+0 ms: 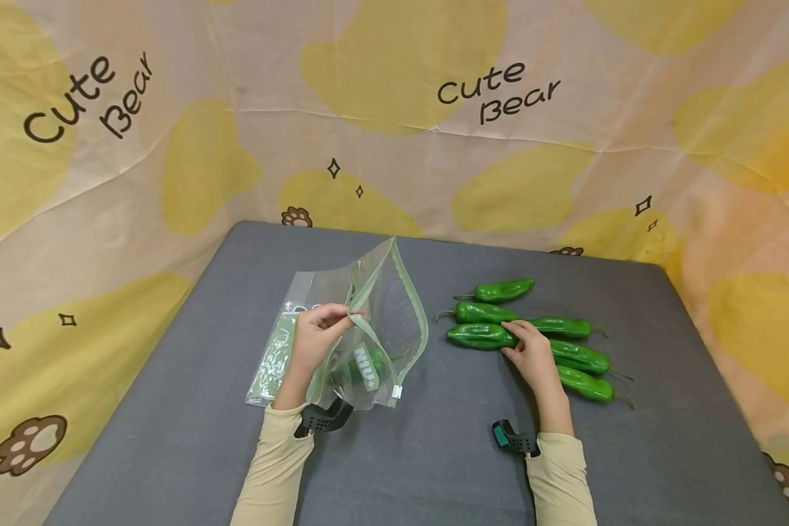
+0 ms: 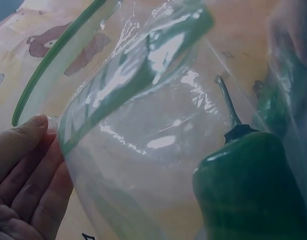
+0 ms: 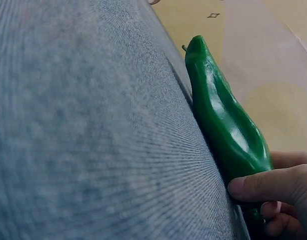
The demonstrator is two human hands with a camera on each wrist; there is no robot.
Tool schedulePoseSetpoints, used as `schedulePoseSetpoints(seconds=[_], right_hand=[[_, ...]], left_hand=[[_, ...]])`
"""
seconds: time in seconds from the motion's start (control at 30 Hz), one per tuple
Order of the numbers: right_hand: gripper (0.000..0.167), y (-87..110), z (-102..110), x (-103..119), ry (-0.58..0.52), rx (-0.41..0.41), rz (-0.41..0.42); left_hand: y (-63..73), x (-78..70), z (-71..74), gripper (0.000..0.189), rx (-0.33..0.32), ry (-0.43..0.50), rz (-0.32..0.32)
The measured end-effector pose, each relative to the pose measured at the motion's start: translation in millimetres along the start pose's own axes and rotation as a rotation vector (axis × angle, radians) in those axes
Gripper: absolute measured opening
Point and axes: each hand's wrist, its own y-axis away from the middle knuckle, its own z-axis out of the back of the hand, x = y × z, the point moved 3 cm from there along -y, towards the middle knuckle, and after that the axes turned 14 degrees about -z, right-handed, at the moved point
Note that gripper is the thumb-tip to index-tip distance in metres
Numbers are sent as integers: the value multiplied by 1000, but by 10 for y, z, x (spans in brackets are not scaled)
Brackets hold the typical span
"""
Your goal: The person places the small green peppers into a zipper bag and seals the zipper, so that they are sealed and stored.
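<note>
My left hand (image 1: 317, 340) pinches the green-edged rim of a clear zip bag (image 1: 408, 314) between thumb and fingers, and the bag's mouth gapes toward the right. Inside the bag lies a green pepper (image 2: 248, 185), its stem toward the opening; the bag's print partly covers it in the head view. To the right, my right hand (image 1: 531, 354) holds another green pepper (image 1: 476, 336) at its right end, thumb on one side and fingers on the other. In the right wrist view this pepper (image 3: 218, 110) lies along the table surface.
Beyond the held pepper lie two green peppers (image 1: 483, 313) (image 1: 505, 291). Several more peppers (image 1: 578, 356) lie just right of my right hand. A white slider (image 1: 397, 391) sits at the bag's near corner. Grey table (image 1: 434, 467); patterned cloth (image 1: 394, 88) hangs around it.
</note>
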Motion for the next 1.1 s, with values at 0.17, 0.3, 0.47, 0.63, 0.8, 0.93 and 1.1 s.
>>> schedulePoseSetpoints(seconds=[0.17,0.3,0.47,0.63,0.8,0.93,1.1], right_hand=[[47,6,7,7,-16,-39,21],[47,6,10,9,-24,-59,25],[47,15,22,16,-29,-74,26],[47,22,43,14,-55,-92,8],[47,32,76,3,-102,-107,-59],[46,38,90,10,-162,-120,-72],[44,36,105,30,-244,-145,-101]], left_hand=[[-5,-9,-1,10,-2,-19,15],[-18,-18,-9,10,7,-16,7],[-23,-39,-15,10,9,-16,5],[-17,-51,-14,8,8,-19,3],[-16,-44,-2,6,11,-22,-7],[-17,-43,8,7,9,-13,-6],[-16,-47,23,3,3,-34,14]])
